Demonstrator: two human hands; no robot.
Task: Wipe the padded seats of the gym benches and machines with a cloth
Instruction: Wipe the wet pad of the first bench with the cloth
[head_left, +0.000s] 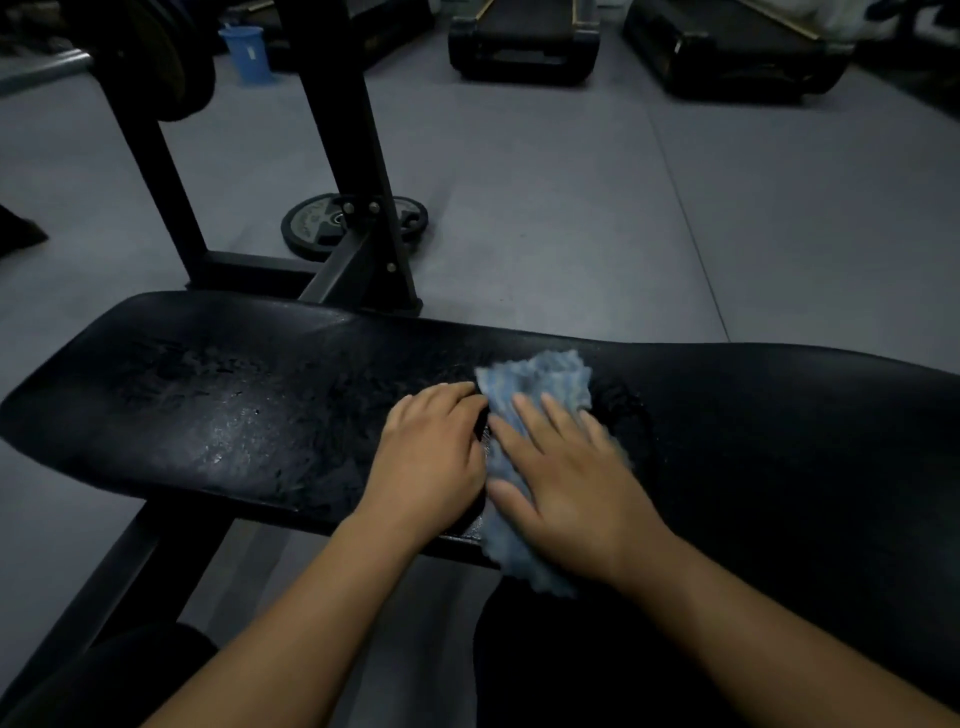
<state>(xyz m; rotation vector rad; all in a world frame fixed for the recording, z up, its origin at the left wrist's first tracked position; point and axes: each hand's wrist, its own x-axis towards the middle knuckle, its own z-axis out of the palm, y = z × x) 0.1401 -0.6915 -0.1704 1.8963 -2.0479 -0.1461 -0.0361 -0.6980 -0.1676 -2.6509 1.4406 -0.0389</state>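
Grey floor (571, 218) lies all around. The long black pad (234, 415) runs across in front of me, its left part scuffed and shiny. The black frame (353, 156) rises just behind it, with a plate (311, 223) flat on the floor beyond. Two treadmills (524, 47) and a blue bucket (244, 54) stand far off. The blue cloth (540, 379) lies mid-pad, draping over the near edge. My right hand (571, 483) presses it, fingers spread flat. My left hand (431, 457) rests beside it on the pad, fingers together, tips touching the cloth.
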